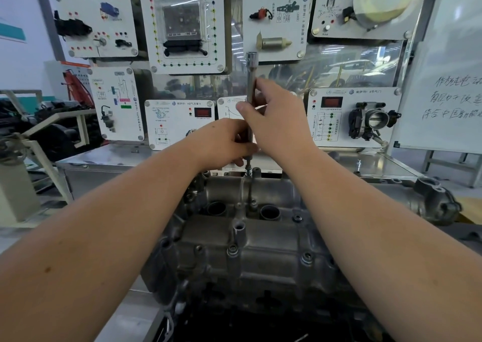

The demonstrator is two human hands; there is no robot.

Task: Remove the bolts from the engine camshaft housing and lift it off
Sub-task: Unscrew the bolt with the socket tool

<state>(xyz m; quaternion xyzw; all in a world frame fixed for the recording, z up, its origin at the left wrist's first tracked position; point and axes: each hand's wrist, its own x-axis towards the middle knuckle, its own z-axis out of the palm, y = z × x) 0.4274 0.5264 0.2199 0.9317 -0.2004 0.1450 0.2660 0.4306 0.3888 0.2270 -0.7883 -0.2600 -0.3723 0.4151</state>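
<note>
The grey metal camshaft housing (260,242) lies on the engine in front of me. A long silver socket extension bar (251,80) stands upright over a bolt (247,170) at the housing's far edge. My right hand (273,117) pinches the bar's middle with thumb and fingers. My left hand (221,143) grips the bar's lower end just above the bolt. Two bolts (232,249) (307,256) sit in bosses along the near side, and another bolt (297,218) is at the right of the spark plug wells.
Training display boards (182,25) with electrical parts hang behind the engine. A throttle body board (365,117) is at the right, beside a whiteboard (448,80). A steel bench top (104,156) runs behind the engine. A cast metal part (435,200) lies at the right.
</note>
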